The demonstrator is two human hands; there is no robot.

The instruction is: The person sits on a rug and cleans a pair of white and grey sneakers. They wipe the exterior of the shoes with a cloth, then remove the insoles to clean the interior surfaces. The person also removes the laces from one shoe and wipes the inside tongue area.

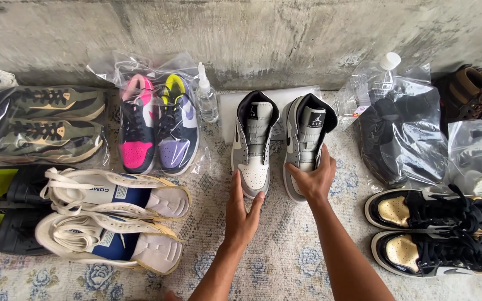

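The pair of grey-and-white high-top leather sneakers (277,145) stands side by side, toes toward the person, on the pale floral-patterned rug (285,262) near the concrete wall (263,33). The left hand (242,214), fingers straight and pressed together, touches the toe of the left shoe. The right hand (314,179), fingers slightly spread, grips the toe of the right shoe. A clear plastic spray bottle (206,97) stands just beside the pair.

The right hand (314,179) hides one grey sneaker's (303,146) toe (bagged dark shoes (400,136) are blurred by plastic).
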